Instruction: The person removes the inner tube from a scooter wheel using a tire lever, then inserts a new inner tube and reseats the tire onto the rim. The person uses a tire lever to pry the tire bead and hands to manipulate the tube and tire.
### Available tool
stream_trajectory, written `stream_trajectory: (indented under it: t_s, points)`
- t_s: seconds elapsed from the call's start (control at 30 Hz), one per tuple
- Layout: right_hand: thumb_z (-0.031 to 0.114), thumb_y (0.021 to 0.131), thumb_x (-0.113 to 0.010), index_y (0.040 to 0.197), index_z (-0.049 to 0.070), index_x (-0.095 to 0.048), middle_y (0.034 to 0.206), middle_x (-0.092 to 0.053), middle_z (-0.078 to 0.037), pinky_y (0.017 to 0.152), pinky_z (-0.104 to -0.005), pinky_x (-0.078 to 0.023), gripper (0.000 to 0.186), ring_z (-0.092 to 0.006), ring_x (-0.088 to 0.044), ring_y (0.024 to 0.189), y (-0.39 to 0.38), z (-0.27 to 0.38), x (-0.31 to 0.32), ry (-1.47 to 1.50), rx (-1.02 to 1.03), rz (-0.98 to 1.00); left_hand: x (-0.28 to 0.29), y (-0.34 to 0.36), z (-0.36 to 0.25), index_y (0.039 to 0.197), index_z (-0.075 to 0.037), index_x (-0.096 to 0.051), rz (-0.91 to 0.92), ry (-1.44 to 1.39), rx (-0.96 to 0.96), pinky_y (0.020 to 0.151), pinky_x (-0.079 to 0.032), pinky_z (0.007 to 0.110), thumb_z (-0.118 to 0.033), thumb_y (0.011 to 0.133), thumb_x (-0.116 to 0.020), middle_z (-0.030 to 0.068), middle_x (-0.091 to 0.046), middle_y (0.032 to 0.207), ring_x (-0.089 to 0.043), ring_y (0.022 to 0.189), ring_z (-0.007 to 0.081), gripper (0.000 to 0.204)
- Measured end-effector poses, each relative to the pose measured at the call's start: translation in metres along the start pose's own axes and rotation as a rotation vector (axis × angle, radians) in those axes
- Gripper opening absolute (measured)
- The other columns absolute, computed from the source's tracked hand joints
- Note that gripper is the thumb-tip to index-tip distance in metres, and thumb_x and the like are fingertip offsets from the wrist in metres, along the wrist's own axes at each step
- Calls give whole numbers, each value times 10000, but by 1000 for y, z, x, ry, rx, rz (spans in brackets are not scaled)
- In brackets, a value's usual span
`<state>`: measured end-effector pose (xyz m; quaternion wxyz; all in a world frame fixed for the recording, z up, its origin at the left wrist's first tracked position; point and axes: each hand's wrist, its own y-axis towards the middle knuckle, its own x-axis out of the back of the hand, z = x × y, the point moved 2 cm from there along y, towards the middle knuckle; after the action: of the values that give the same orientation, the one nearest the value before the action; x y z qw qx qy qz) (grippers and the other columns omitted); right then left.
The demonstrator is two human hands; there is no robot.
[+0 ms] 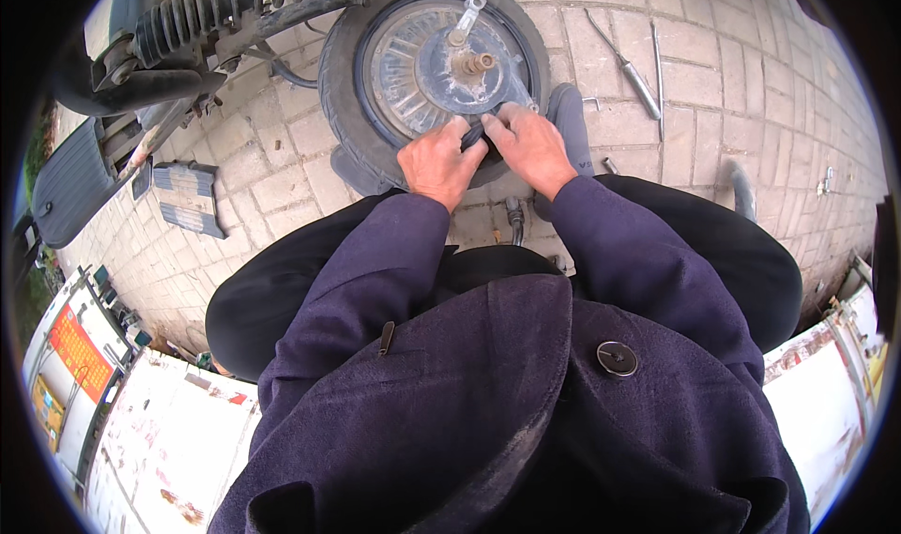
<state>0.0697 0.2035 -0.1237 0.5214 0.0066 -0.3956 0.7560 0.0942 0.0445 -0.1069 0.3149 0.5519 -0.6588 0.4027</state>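
A scooter-type wheel (399, 79) with a black tyre (340, 112) and a ribbed metal hub (439, 79) lies on the paving, its axle stub (481, 62) pointing up. My left hand (439, 161) and my right hand (531, 146) meet at the tyre's near edge. Between them is a short black rubbery piece (472, 136), pinched in the fingers of both. Whether it belongs to the tyre or is an inner tube, I cannot tell. A small metal lever arm (466, 20) stands out from the hub's far side. Grey shoes (568, 126) flank the wheel.
At the upper left stands a vehicle frame with a coil spring shock absorber (202, 18). A dark ribbed plate (188, 196) lies below it. Right of the wheel lie a screwdriver-like tool (638, 88) and a thin metal rod (658, 83). A metal socket-like part (515, 220) lies between my knees.
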Motion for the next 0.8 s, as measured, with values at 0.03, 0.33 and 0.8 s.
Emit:
stream_trajectory:
  t_s: [0.03, 0.33, 0.8]
  points:
    - [302, 971, -610, 1058, 14, -697, 937, -728, -215, 866, -495, -520, 313, -390, -692, 974, -1, 1, 6, -54, 105, -47, 1, 2, 0, 888, -72, -659, 43, -18, 56, 702, -529, 470, -334, 830, -755, 120, -713, 818, -704, 799, 346, 285]
    - [106, 788, -784, 1164, 42, -561, 1133, -598, -166, 885, -457, -521, 442, -374, -616, 1088, -5, 0, 8, -506, 581, -106, 9, 4, 4, 1016, -48, -671, 47, -12, -107, 734, -543, 477, -330, 831, -798, 159, -721, 866, -712, 836, 368, 361]
    - [142, 869, -658, 1202, 108, -663, 1036, -623, -64, 877, -361, -494, 336, -221, -613, 1065, -24, 29, -18, -1012, 923, -259, 84, 2, 31, 1227, -61, -700, 274, 609, -405, 1149, -384, 535, -444, 784, -828, 88, -665, 1159, -580, 1218, 270, 599]
